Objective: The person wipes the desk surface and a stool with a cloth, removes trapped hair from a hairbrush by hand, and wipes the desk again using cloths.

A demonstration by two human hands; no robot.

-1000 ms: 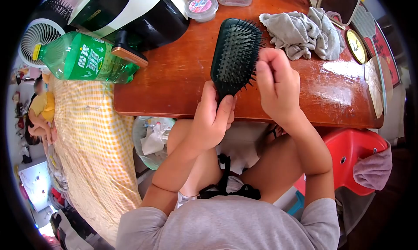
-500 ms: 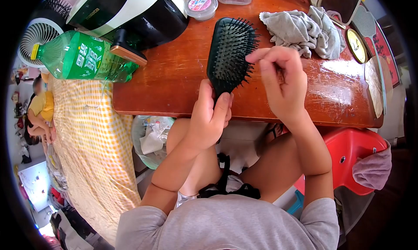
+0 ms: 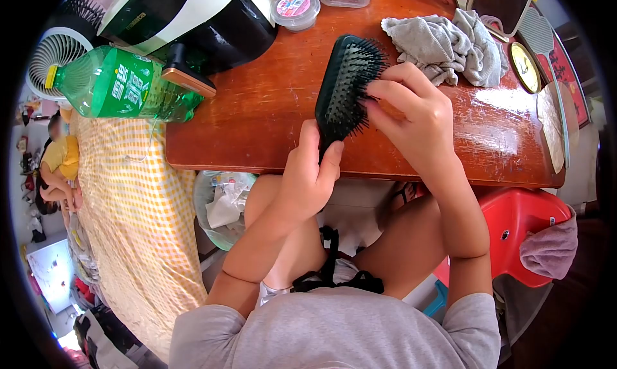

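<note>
A dark green paddle hairbrush (image 3: 350, 89) is held up over the table's front edge, its bristles turned to the right. My left hand (image 3: 307, 176) is wrapped round its handle, thumb in front. At the right side of the bristles is my right hand (image 3: 418, 112), its thumb and fingers drawn together in a pinch at the bristle tips. Whatever lies between those fingertips, if anything, is too small to make out.
On the wooden table (image 3: 250, 125) lie a green plastic bottle (image 3: 122, 83), a crumpled grey cloth (image 3: 450, 47) and a round lidded tub (image 3: 295, 10). A red stool (image 3: 524, 227) stands right, a lined waste bin (image 3: 225, 205) below. Another person (image 3: 59, 157) sits far left.
The hairbrush has tilted and shifted slightly right, turning its bristles further that way. My right hand has moved left and its fingers now meet the bristles.
</note>
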